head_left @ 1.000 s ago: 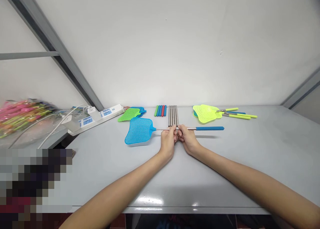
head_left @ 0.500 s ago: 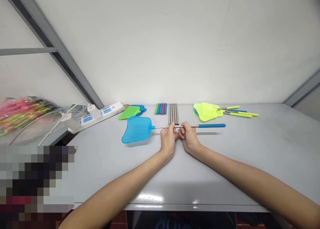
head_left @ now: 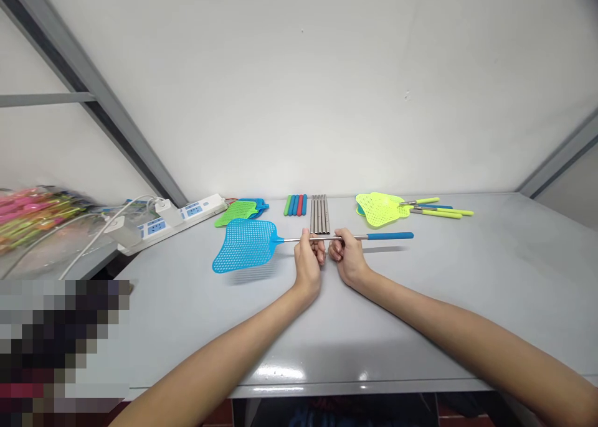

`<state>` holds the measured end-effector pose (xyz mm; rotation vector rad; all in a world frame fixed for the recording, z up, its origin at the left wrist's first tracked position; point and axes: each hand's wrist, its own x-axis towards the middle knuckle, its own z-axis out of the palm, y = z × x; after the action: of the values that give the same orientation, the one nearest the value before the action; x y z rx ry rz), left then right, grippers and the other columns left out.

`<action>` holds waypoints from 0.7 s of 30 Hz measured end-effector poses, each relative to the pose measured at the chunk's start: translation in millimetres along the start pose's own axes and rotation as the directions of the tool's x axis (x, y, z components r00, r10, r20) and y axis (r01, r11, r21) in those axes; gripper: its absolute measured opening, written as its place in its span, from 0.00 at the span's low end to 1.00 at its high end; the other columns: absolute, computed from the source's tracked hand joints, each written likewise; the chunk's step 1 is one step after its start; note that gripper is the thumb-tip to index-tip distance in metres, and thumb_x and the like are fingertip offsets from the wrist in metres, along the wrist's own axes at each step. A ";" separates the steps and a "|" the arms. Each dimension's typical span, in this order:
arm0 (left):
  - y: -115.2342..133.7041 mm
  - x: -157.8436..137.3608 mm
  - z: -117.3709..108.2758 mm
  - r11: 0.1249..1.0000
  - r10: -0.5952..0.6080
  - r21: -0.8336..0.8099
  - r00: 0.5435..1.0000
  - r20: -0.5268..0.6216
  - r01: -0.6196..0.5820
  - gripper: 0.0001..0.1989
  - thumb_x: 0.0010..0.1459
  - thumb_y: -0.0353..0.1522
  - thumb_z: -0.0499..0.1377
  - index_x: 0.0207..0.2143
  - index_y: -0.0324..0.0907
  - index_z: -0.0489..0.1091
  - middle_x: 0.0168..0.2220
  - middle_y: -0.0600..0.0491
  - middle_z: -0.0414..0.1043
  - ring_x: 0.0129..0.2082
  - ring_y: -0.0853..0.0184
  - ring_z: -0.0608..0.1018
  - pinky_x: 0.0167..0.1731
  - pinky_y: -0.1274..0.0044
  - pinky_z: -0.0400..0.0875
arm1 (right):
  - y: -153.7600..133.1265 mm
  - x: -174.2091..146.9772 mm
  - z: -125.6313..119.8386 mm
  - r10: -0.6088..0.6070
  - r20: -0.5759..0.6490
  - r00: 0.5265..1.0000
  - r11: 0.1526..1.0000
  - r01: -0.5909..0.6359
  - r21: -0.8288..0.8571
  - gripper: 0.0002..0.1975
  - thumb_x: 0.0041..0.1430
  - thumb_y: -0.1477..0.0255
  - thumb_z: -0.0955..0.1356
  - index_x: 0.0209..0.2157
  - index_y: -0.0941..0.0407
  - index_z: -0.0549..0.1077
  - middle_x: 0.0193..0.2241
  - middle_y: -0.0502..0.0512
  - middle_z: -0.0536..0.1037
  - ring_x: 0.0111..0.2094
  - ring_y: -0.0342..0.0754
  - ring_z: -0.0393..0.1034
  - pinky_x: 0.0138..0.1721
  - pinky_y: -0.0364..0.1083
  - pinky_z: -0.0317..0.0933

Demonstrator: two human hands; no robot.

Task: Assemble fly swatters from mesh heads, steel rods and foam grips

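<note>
A blue fly swatter [head_left: 247, 246] with a metal rod and a blue grip lies level across my two hands, just above the table. My left hand [head_left: 308, 259] is closed on the thin rod, nearer the perforated head. Closed on the thicker part of the rod is my right hand [head_left: 347, 253], on the side of the blue grip [head_left: 390, 236]. A small gap separates the hands. Behind them stand a row of metal tubes [head_left: 320, 214] and a row of green, blue and red grips [head_left: 296, 205], all lying side by side.
Loose green and blue swatter heads [head_left: 237, 213] lie at the back left, beside a white power strip [head_left: 175, 223] with plugs and cables. At the back right is a pile of yellow swatters [head_left: 385, 209]. Bagged colourful items [head_left: 42, 212] sit far left. A white wall [head_left: 327, 103] rises behind the table [head_left: 420, 327].
My hands have moved apart along the rod. The swatter's head has shifted left, with more thin rod showing. The whole view has shifted slightly.
</note>
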<state>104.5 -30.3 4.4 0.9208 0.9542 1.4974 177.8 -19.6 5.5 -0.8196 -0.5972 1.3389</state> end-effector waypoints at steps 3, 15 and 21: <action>0.5 0.5 -1.1 1.000 -0.003 0.000 1.000 0.009 0.003 0.26 0.56 0.46 0.43 0.12 0.41 0.58 0.08 0.59 0.52 0.10 0.75 0.57 0.13 0.80 0.49 | 0.5 -0.1 -0.4 -0.002 0.023 1.000 1.000 0.002 -0.008 0.17 0.45 0.72 0.62 0.09 0.55 0.53 0.05 0.42 0.53 0.09 0.36 0.45 0.12 0.41 0.38; -1.6 1.2 -4.1 1.000 0.007 0.008 1.000 0.012 -0.007 0.23 0.53 0.38 0.49 0.08 0.41 0.55 0.06 0.59 0.50 0.09 0.75 0.56 0.14 0.80 0.50 | 1.6 -2.5 -3.1 0.018 0.139 0.990 0.993 -0.002 -0.114 0.18 0.48 0.70 0.62 0.08 0.56 0.57 0.06 0.43 0.55 0.10 0.37 0.47 0.14 0.42 0.41; -2.8 1.5 -4.9 1.000 0.005 0.008 1.000 0.003 -0.005 0.23 0.52 0.37 0.51 0.07 0.41 0.54 0.06 0.59 0.50 0.10 0.75 0.58 0.14 0.80 0.51 | 4.6 -2.6 -6.0 0.017 0.188 0.982 0.985 0.016 -0.170 0.19 0.50 0.69 0.62 0.09 0.56 0.57 0.06 0.43 0.55 0.10 0.38 0.47 0.15 0.42 0.42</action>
<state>100.9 -29.0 0.1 0.9314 0.9571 1.4969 179.4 -23.1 -1.6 -0.8354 -0.8710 1.3890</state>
